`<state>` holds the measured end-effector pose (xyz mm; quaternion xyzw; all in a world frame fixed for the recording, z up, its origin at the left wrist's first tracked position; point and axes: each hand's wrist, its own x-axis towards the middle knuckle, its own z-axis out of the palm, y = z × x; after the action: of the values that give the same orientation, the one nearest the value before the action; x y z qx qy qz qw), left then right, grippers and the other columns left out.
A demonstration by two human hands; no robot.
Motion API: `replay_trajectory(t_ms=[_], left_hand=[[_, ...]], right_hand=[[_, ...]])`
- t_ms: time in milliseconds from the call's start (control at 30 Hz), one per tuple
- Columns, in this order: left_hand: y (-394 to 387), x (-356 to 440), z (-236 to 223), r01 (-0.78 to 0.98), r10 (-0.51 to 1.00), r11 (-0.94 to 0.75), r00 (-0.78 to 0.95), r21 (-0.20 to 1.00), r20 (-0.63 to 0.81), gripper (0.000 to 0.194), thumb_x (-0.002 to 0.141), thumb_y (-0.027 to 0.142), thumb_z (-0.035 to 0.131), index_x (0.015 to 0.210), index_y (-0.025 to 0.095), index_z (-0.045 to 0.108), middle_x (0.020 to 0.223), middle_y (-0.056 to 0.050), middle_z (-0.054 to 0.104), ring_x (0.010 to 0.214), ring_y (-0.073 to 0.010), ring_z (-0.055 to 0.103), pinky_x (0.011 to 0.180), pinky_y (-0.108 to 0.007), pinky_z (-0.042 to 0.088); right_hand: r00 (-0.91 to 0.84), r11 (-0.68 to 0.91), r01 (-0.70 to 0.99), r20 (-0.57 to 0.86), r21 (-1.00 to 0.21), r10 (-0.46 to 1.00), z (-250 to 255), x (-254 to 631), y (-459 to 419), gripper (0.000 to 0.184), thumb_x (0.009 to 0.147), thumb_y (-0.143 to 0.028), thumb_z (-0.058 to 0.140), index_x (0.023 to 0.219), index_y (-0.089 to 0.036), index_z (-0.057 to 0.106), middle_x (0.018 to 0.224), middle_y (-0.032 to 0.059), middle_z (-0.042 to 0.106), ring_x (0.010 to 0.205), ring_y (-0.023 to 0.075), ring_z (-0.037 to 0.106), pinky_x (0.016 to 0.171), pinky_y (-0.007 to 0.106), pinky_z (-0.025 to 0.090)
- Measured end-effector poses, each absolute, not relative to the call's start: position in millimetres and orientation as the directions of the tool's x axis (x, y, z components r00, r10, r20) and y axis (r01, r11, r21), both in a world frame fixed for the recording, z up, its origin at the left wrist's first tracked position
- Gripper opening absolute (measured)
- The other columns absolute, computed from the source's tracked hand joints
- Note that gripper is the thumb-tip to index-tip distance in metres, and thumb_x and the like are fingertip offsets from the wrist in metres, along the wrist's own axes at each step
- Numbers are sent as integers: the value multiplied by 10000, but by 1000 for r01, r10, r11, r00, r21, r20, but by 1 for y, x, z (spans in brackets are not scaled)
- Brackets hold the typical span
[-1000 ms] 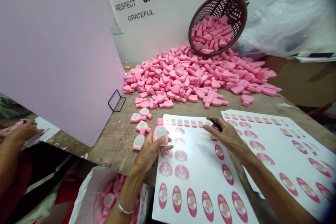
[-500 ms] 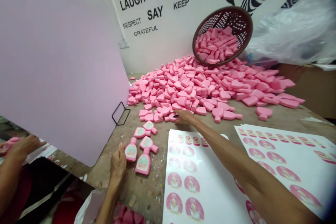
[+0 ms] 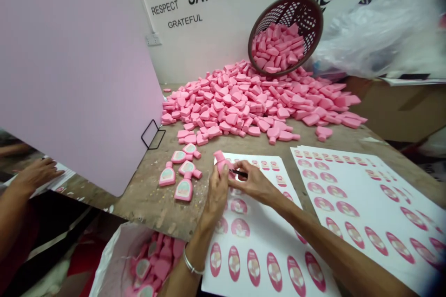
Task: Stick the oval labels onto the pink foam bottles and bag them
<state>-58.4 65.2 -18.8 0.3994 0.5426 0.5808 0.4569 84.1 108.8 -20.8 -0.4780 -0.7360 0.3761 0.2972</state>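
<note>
My left hand [image 3: 216, 192] is closed around a pink bottle-shaped piece [image 3: 219, 158], raised over the top left of a sticker sheet [image 3: 275, 227]. Close against it, my right hand [image 3: 257, 184] pinches a thin black tool [image 3: 239, 173], its tip toward the piece; its exact kind is too small to tell. To the left on the table lie several pink bottle-shaped pieces bearing labels [image 3: 183, 189]. The sheet carries rows of pink and white stickers, partly covered by my hands and right forearm.
Behind is a large heap of pink pieces [image 3: 226, 102], spilling from a tipped brown basket [image 3: 315, 32]. More sticker sheets [image 3: 351, 181] lie right. A bag of pink pieces [image 3: 114, 250] stands below the table edge. A lilac panel [image 3: 80, 79] separates another person's hand [image 3: 40, 174].
My right hand has come back from the heap to the sheet with the black tool. My left hand has moved right from beside the labelled pieces and now holds a pink piece.
</note>
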Motion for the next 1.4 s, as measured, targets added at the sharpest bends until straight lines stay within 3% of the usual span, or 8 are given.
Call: replay_trajectory(t_ms=[167, 367, 600, 733, 800, 967, 1200, 1400], left_hand=[[54, -55, -24, -184, 964, 66, -241, 981, -110, 423, 835, 513, 557, 1065, 159, 579, 997, -113, 641, 820, -213, 677, 686, -323, 570], [48, -61, -35, -241, 978, 146, -112, 959, -177, 426, 740, 494, 691, 935, 122, 616, 898, -95, 663, 689, -164, 651, 603, -305, 585], [28, -42, -44, -209, 974, 214, -23, 954, -224, 420, 782, 498, 649, 961, 122, 591, 748, -58, 653, 663, -173, 668, 649, -319, 583], [25, -25, -45, -157, 972, 228, -26, 961, -235, 433, 762, 505, 666, 963, 130, 585, 823, -77, 667, 663, -179, 677, 642, -321, 582], [24, -22, -44, -173, 971, 231, -15, 957, -238, 435, 758, 508, 669, 965, 133, 588, 903, -97, 674, 671, -173, 680, 654, -322, 583], [16, -31, -35, -248, 971, 229, -7, 941, -238, 429, 801, 514, 618, 1013, 144, 571, 995, -113, 668, 661, -161, 671, 613, -313, 580], [9, -32, -30, -207, 969, 244, 13, 948, -246, 413, 802, 520, 609, 943, 135, 558, 875, -88, 670, 572, -131, 628, 527, -261, 537], [11, -31, -31, -163, 972, 233, 29, 959, -232, 403, 808, 507, 608, 959, 138, 552, 897, -91, 675, 562, -129, 633, 515, -249, 527]], right_hand=[[-190, 221, 587, 134, -779, 973, -31, 120, 104, 359, 891, -503, 385, 904, -197, 572, 848, 48, 676, 752, 175, 610, 666, 297, 456], [-6, 83, 736, 115, -672, 993, -42, 156, 102, 321, 830, -516, 489, 892, -221, 598, 807, 53, 678, 736, 216, 615, 658, 314, 413], [132, -147, 959, -78, -244, 988, -32, 190, 35, 411, 864, -565, 442, 930, -208, 635, 820, 96, 683, 780, 288, 633, 636, 346, 380], [149, -135, 985, 129, -107, 980, -37, 175, 14, 308, 892, -430, 472, 949, -176, 637, 852, 115, 680, 872, 294, 615, 726, 386, 391], [168, -138, 980, 221, -147, 961, -40, 177, 15, 267, 884, -369, 489, 946, -165, 650, 881, 123, 685, 895, 293, 609, 761, 402, 397], [302, -174, 711, 72, -681, 951, -37, 255, 34, 232, 827, -387, 562, 850, -197, 692, 745, 58, 699, 649, 200, 607, 600, 321, 419], [537, -390, 671, 50, -631, 842, -26, 400, 54, 75, 733, -216, 690, 755, -150, 718, 468, 30, 561, 426, 135, 454, 527, 360, 306], [598, -475, 706, 82, -525, 798, -36, 415, 68, 246, 644, -269, 786, 805, -103, 701, 609, 125, 626, 513, 159, 463, 584, 398, 283]])
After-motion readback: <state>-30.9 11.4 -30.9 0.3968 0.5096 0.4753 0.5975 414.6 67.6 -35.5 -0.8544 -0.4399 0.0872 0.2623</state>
